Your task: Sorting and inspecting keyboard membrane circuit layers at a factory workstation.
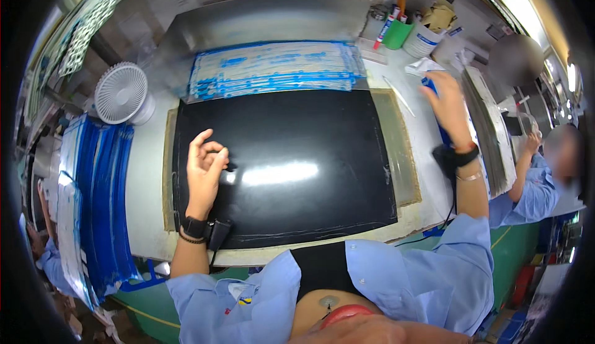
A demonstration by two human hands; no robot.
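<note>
The fingers of the left hand (206, 158) are loosely curled, thumb near the forefinger with a gap between, and no object shows in them. This hand is over the left part of a black sheet (297, 133); whether it touches the surface cannot be told. The right hand (449, 105) is beyond the sheet's right edge, its fingers bent over a blue thing (426, 82) that is mostly hidden. Its grip and the thing's full shape cannot be made out.

The black sheet lies flat before the person, over a larger, pale board (400, 158) on the white table (145, 180). Judging by the hands, the step in hand is handling the blue thing at the side, while the sheet lies ungripped. The next move calls for a sure hold on the blue thing, and for the right wrist to clear the panel stack (486, 127) just beside it.

Farther out, a thin white stick (400, 96) lies left of the right hand. Behind the sheet is a blue-and-white panel (273, 68); a white fan (121, 93) and a stack of blue sheets (105, 201) stand at the left. A green cup (398, 34) and white tub (423, 41) stand at the back right.
</note>
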